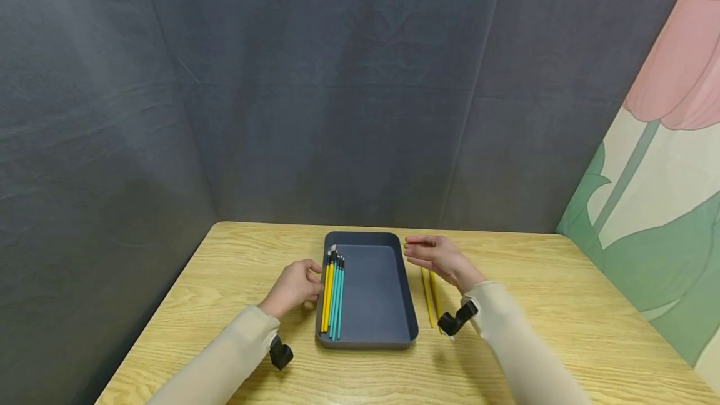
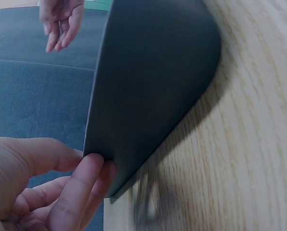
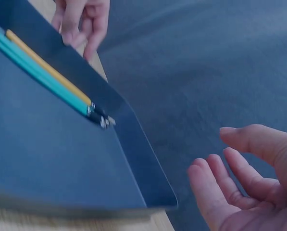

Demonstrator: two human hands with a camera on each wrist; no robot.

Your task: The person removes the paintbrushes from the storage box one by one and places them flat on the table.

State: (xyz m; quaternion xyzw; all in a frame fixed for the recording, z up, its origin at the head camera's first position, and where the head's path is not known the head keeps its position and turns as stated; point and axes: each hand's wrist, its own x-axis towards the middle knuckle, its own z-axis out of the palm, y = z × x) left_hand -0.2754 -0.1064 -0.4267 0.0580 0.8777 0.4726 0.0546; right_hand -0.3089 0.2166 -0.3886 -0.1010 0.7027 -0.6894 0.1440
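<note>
Left hand [image 1: 294,286] pinching the dark tray [image 1: 375,299], right hand [image 1: 441,258] with nothing in it.
I saw the left hand's grip closed on the tray's left wall, thumb at the rim and fingertips against the outer face; the right hand hung just beside the tray's other long side, its grip loose, the fingers slightly bent; yellow brushes [image 1: 327,295] and teal brushes [image 1: 340,299] lay inside, side by side along the left wall (every bristle end pointed to the far end); two yellow handles [image 1: 427,299] lay on the worktop [image 1: 264,249] to the right of the tray, their far ends hidden by the right hand; grey cloth [image 1: 337,111] hung behind, beside a flowered panel [image 1: 669,142].
</note>
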